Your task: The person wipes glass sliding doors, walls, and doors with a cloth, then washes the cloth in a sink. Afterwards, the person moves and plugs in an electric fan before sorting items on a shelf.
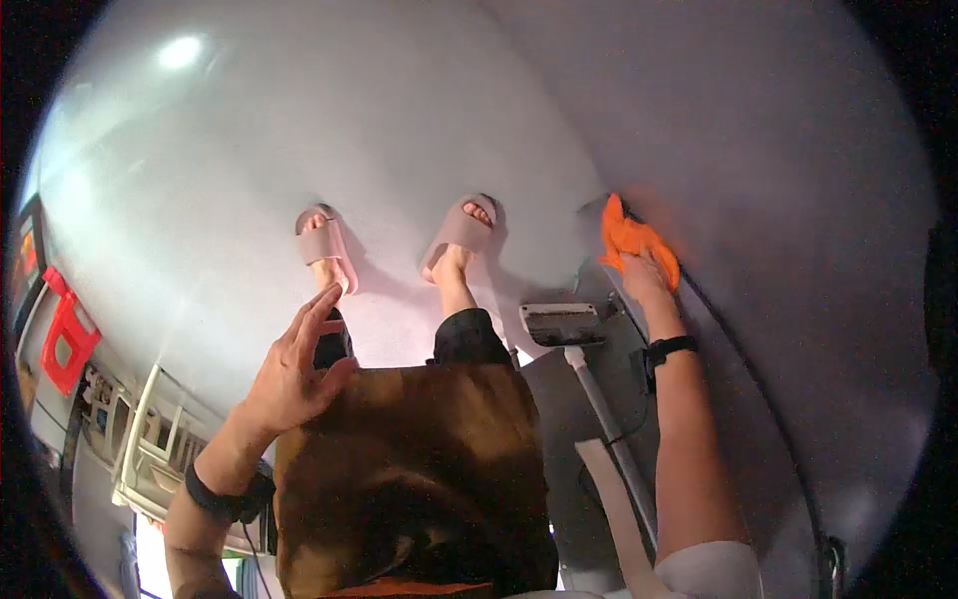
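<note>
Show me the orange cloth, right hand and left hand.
Orange cloth (637,238): head view, visible middle.
Right hand (648,277): head view, middle of the hand.
Left hand (295,373): head view, middle of the hand.

From where I stand, I see pinkish open-toed slides (465,232) on the feet and black trouser cuffs (472,339) above them. A glossy brown-and-gold garment (419,449) with dark patches covers the lap. A white sleeve (711,572) ends high on the right arm. Black straps (671,346) circle both wrists; a thin dark cable (257,554) trails from the left strap's boxy black unit (256,496).
</note>
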The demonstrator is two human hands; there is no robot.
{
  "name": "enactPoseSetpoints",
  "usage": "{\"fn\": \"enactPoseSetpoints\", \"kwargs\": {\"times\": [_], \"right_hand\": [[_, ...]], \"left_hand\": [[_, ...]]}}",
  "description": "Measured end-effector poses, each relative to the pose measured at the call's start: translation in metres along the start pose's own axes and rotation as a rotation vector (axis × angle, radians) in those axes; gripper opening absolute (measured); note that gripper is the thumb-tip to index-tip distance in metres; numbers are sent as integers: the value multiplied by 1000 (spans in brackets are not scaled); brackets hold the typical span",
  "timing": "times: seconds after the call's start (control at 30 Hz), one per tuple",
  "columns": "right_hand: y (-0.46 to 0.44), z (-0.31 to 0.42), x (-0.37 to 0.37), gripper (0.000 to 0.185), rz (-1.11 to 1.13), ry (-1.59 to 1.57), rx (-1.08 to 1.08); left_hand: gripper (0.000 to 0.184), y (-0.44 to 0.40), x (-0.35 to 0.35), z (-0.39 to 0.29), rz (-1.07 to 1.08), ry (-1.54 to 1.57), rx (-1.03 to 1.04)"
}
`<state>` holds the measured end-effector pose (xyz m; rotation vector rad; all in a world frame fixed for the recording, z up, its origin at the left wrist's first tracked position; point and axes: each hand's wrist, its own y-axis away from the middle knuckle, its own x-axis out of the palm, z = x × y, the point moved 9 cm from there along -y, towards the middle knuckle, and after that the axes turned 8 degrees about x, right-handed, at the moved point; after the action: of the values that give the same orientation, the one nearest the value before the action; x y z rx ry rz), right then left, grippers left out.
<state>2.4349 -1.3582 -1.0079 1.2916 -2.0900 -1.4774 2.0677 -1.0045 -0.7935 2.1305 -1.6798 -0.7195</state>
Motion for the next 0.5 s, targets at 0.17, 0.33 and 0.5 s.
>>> {"fn": "enactPoseSetpoints", "kwargs": {"times": [0.17, 0.33, 0.5], "right_hand": [[-68, 55, 48, 57, 26, 198, -99], [-139, 84, 70, 51, -221, -269, 16], [-92, 48, 114, 46, -220, 103, 19]], "left_hand": [[77, -53, 33, 42, 135, -103, 39], [76, -80, -2, 70, 50, -131, 103], [79, -45, -15, 49, 33, -159, 123]]}}
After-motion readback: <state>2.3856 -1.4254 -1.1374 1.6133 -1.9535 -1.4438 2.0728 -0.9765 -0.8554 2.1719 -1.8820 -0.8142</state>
